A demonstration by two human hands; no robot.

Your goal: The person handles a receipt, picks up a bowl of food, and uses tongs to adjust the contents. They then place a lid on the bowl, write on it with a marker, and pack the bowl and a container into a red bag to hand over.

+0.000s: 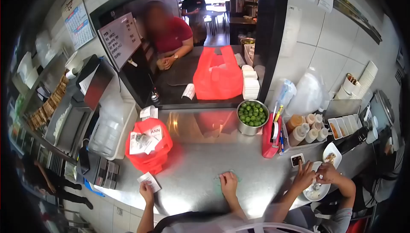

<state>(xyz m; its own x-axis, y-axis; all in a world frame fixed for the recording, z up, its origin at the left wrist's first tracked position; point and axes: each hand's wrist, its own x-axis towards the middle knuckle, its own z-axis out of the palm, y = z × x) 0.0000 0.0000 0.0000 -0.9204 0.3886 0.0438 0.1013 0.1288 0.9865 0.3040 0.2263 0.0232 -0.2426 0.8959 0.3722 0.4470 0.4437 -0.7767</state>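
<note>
My left hand [146,191] is closed on the edge of a small white paper slip [150,181] with faint print, held over the front left of the counter. Just beyond it stands a red plastic bag [145,163], its top gathered open around white papers and a clear plastic packet. My right hand [229,184] lies on the bare metal near the counter's front edge, fingers spread a little and pointing forward. Faint green marks [240,179] show around its fingertips.
The steel counter [192,147] reaches a serving window, where a larger red bag [218,77] stands before a person [175,34]. A pot of green limes [252,117], sauce bottles [300,132] and a pink holder [269,139] stand right. Another person's hands [318,175] work over a white plate [314,195].
</note>
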